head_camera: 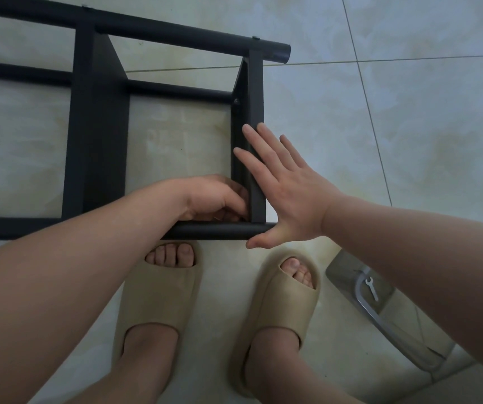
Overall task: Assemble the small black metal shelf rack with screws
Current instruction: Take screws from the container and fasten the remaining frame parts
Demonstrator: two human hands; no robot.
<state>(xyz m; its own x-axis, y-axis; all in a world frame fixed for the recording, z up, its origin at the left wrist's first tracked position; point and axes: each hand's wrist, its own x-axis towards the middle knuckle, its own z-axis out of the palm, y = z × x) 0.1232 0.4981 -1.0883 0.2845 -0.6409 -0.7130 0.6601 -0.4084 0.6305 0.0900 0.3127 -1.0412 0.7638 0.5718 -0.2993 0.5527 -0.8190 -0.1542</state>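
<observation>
Rack on tiles | right hand fingers flat on upright | left hand fingers curled, contents hidden | wrench near slippers

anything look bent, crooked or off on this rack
Nothing stands out: the bars of the rack look straight and square. The only stray thing is a small wrench on or in a plastic bag beside the right slipper.
</observation>
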